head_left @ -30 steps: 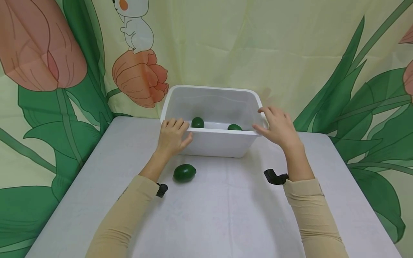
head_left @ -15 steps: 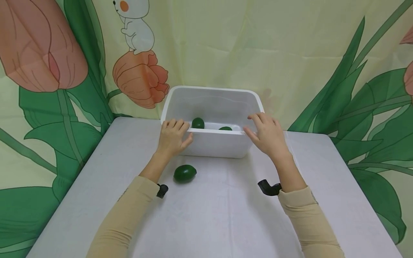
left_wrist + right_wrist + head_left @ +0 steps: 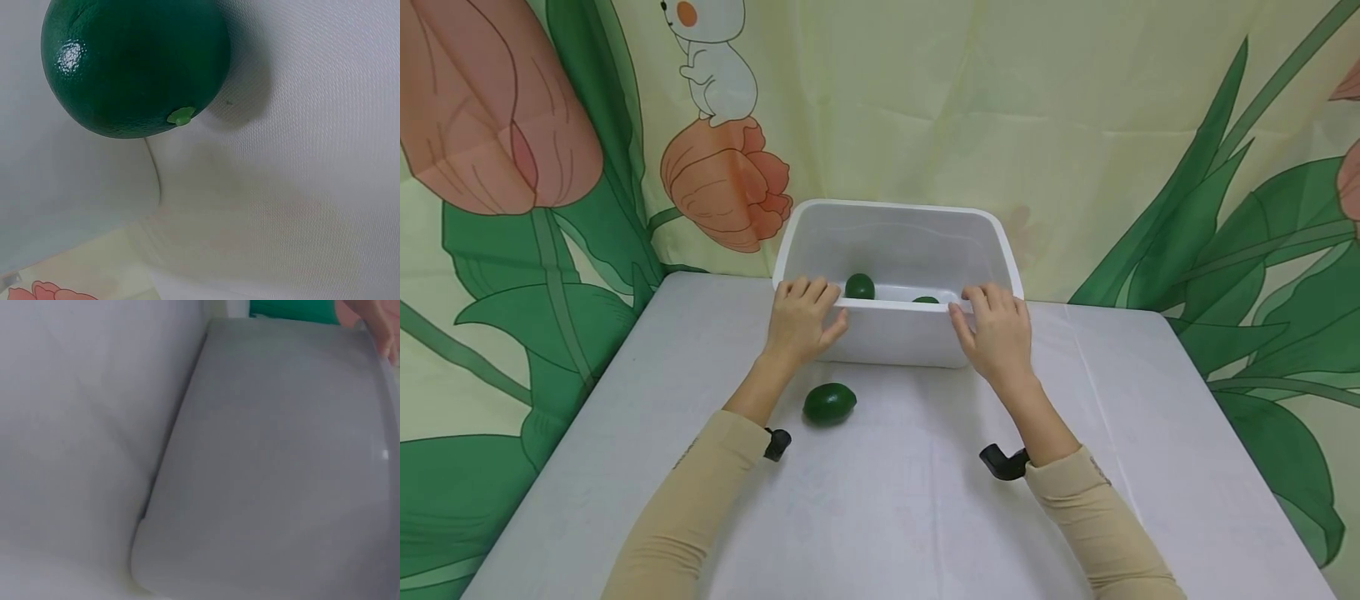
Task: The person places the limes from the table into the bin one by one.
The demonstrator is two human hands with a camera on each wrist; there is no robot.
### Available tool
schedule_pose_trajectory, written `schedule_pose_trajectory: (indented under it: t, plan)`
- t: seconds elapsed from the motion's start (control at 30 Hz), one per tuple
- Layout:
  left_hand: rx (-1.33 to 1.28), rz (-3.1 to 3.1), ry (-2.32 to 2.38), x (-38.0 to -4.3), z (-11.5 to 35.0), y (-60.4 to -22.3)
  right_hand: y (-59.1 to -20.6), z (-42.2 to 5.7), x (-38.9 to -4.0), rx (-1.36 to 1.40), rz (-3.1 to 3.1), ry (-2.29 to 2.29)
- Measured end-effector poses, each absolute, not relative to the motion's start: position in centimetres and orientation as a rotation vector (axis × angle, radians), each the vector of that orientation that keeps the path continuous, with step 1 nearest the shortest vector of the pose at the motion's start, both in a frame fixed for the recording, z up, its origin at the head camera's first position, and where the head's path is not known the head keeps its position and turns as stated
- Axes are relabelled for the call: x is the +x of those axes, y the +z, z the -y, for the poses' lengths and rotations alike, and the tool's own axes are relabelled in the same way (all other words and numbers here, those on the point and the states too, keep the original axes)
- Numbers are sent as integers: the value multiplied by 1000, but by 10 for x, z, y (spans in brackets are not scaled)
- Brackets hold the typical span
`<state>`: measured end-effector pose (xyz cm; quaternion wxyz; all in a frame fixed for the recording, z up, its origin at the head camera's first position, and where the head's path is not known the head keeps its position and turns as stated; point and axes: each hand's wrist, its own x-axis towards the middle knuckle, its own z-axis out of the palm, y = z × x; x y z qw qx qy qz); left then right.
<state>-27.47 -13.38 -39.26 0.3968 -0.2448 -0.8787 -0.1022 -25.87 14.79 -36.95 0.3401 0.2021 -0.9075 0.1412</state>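
Note:
A white plastic bin (image 3: 895, 335) stands at the back of the table, its front wall (image 3: 269, 456) filling much of the right wrist view. Over the left part of its front rim my left hand (image 3: 800, 321) hooks its fingers, thumb outside. My right hand (image 3: 1000, 333) holds the same rim near the right corner, fingertips inside and thumb in front. Two green limes lie in the bin: a left one (image 3: 860, 286) and a right one (image 3: 926, 299), mostly hidden by the rim. Another lime (image 3: 830, 403) rests on the table before the bin, large in the left wrist view.
A white cloth covers the table (image 3: 880, 517). Right behind the bin hangs a pale yellow curtain (image 3: 910, 108) printed with tulips and leaves. Black wrist cameras (image 3: 1004, 462) jut inward from both sleeves.
My right hand has left the bin's right corner and shifted left along the front rim, taking hold there. The right lime in the bin has moved slightly left. My left hand stays put.

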Motion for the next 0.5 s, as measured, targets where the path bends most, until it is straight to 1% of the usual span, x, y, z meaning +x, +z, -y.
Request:
schedule_pose_trajectory:
  t: [0.5]
  plan:
    - [-626,2223,-278,-274,134,-392,-390,-130,-271,494,2133,419]
